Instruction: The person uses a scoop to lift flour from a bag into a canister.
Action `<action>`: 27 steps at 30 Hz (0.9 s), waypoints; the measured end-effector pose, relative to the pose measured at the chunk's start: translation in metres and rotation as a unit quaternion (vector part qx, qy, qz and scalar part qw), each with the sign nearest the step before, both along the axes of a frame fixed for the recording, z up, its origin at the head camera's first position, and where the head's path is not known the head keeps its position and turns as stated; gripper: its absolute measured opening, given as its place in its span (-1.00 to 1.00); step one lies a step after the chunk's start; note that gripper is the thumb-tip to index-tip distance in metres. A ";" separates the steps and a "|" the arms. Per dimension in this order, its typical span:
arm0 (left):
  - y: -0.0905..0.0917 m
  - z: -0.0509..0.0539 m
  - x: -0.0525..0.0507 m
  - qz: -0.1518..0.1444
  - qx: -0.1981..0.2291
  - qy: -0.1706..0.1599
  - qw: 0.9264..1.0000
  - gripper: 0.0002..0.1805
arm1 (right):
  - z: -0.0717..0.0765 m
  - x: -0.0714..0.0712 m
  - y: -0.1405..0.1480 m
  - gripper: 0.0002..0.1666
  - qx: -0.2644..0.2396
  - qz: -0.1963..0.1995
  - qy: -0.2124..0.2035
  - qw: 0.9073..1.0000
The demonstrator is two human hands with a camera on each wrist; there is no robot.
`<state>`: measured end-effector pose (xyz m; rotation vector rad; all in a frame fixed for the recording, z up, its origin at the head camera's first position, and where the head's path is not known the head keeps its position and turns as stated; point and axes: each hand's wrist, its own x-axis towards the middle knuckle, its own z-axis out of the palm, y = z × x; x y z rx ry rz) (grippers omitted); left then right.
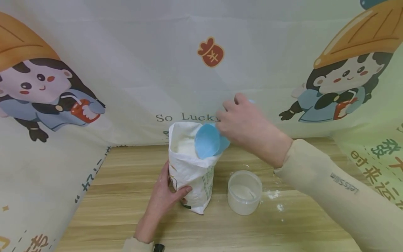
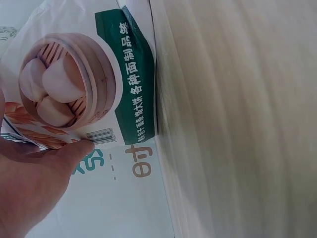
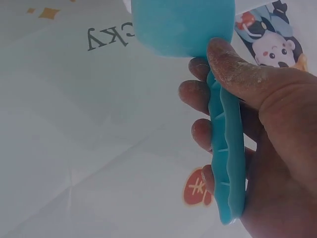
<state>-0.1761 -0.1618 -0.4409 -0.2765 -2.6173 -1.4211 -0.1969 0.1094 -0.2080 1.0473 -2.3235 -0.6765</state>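
Note:
An open white bag of flour (image 1: 193, 176) stands upright on the table, with white powder visible inside its mouth. My left hand (image 1: 162, 197) grips the bag's lower side, its thumb across the front; in the left wrist view the bag's printed steamer of buns (image 2: 69, 82) shows beside the thumb. Above the bag's right rim, my right hand (image 1: 247, 124) holds a light blue scoop (image 1: 207, 140), its bowl tilted at the mouth. The right wrist view shows fingers wrapped around the scoop's ridged handle (image 3: 227, 148). White dust clings to the right thumb.
Right of the bag stands a clear round tub (image 1: 245, 204) with white powder in it. Spilled powder (image 1: 273, 194) speckles the wooden table (image 1: 104, 196) beside the tub. A printed cloth (image 1: 141, 70) with cartoon figures rises behind and along both sides.

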 end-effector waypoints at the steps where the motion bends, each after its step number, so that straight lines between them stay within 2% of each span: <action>1: 0.000 0.000 0.000 0.000 -0.001 -0.001 1.000 0.23 | 0.000 0.000 -0.002 -0.77 0.006 -0.002 -0.001 1.000; 7: -0.001 0.001 0.001 -0.002 -0.004 -0.005 1.000 0.25 | -0.002 0.000 -0.011 -0.85 0.040 -0.013 -0.021 0.999; 20: 0.000 -0.001 0.001 0.003 -0.013 -0.003 1.000 0.25 | -0.013 -0.003 -0.022 -0.78 0.055 0.004 -0.012 0.998; 27: -0.001 0.001 0.002 0.000 -0.004 -0.007 1.000 0.27 | -0.018 -0.007 -0.023 -0.78 0.050 0.006 -0.030 0.998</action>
